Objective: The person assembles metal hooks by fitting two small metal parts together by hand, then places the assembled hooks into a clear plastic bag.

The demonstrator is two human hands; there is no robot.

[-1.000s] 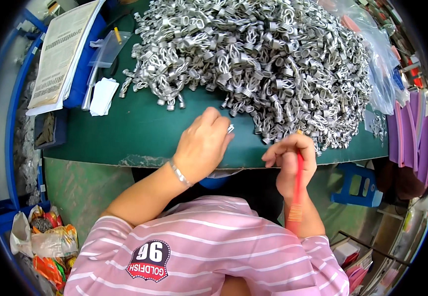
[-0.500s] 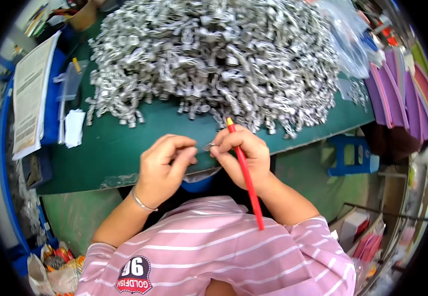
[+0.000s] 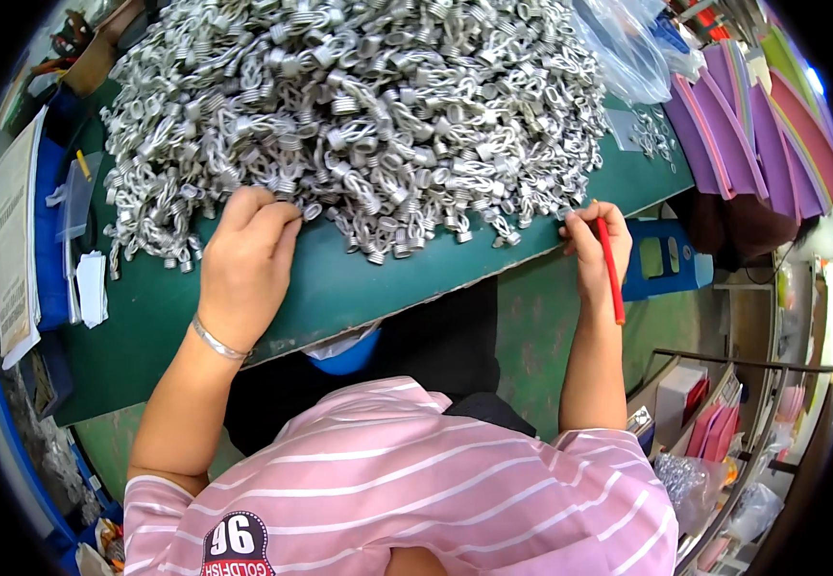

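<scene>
A large heap of small silver looped pieces with ribbed ends [image 3: 368, 125] covers the far part of the green table [image 3: 378, 288]. My left hand [image 3: 248, 259], with a silver bracelet [image 3: 217, 343] on the wrist, reaches to the heap's near edge. Its fingers are closed together beside a silver piece; I cannot tell whether that piece is in their grip. Off to the right, at the table's edge by the heap, my right hand [image 3: 594, 254] has its fingers curled round a slim red pen [image 3: 611, 264], which slants down past the hand. Thumb and forefinger come close together there.
A clear plastic bag [image 3: 632, 53] and purple folders [image 3: 724, 125] stand at the far right, with a few loose silver parts [image 3: 651, 132] beside them. Papers on a board [image 3: 18, 230] line the left side. A blue stool [image 3: 666, 259] is beyond the table's right edge.
My hands have moved apart from the middle: the left forward and left to the heap, the right far to the right with the red pen. The small silver piece held before no longer shows clearly.
</scene>
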